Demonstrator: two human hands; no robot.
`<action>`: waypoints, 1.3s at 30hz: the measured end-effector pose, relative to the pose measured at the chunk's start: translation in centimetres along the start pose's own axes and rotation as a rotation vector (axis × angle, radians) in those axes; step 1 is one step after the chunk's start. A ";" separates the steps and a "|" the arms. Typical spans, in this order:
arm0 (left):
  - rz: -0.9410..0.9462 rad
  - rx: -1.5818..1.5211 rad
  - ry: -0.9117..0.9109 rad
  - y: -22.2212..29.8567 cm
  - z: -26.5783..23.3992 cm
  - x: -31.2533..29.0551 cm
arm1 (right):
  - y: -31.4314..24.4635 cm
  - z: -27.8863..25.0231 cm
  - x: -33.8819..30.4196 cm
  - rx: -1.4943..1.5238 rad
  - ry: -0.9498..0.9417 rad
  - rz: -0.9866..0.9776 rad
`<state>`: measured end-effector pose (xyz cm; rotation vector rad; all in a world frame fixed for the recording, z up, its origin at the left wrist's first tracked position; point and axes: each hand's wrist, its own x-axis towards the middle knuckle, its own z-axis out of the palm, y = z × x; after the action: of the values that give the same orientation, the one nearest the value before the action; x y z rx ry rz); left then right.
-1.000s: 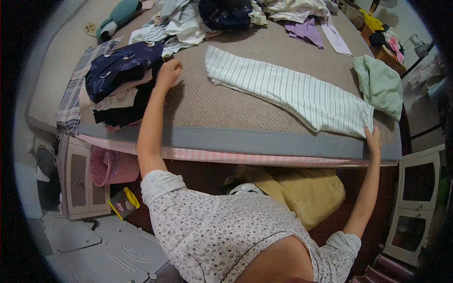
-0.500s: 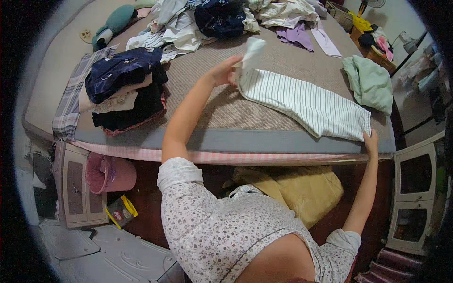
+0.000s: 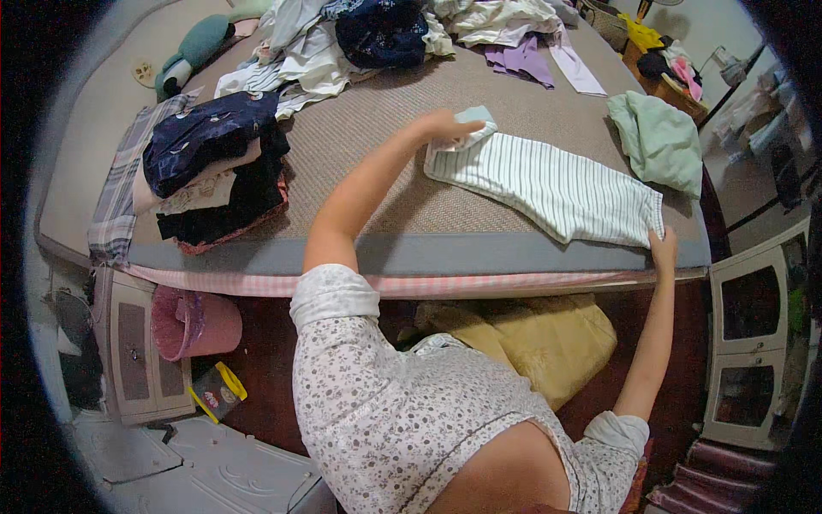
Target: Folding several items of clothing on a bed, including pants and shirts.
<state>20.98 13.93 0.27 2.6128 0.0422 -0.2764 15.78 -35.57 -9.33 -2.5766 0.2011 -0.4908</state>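
A pair of white trousers with dark stripes [image 3: 556, 184] lies flattened lengthwise across the bed, near its front edge. Its narrow end, with a pale green-white patch [image 3: 475, 115], is turned over at the left. My left hand [image 3: 445, 128] is closed on that turned end, though some fingertips are hidden. At the wider right end, my right hand [image 3: 663, 248] pinches the lower corner by the bed's edge.
Folded dark clothes [image 3: 205, 154] are stacked at the left on a plaid cloth [image 3: 116, 206]. Loose clothes [image 3: 317, 60] heap at the back, and a pale green garment [image 3: 655, 141] lies right. Below stand a pink bin [image 3: 210, 325] and a yellow bundle [image 3: 556, 343].
My left hand has brought the raised narrow end of the trousers down and rightward onto the leg. The right hand stays on its corner. The whole view has shifted slightly.
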 end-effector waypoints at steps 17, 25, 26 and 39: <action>0.369 -0.435 0.599 0.8 1.3 3.9 | 0.2 -0.4 0.3 0.029 0.006 -0.102; 0.090 -1.168 0.712 -15.3 -5.5 -8.5 | 0.6 -1.4 1.3 0.026 -0.078 -0.038; -0.121 -1.127 0.676 -17.6 -3.9 -9.1 | 0.3 -1.6 1.3 0.039 -0.097 -0.049; -0.356 -0.273 0.549 -16.6 -1.9 -14.1 | 3.3 -1.0 1.9 -0.046 -0.084 -0.035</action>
<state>6.23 29.59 -3.27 2.3174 0.6861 0.3135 17.04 -39.33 -9.65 -2.6437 0.1400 -0.3933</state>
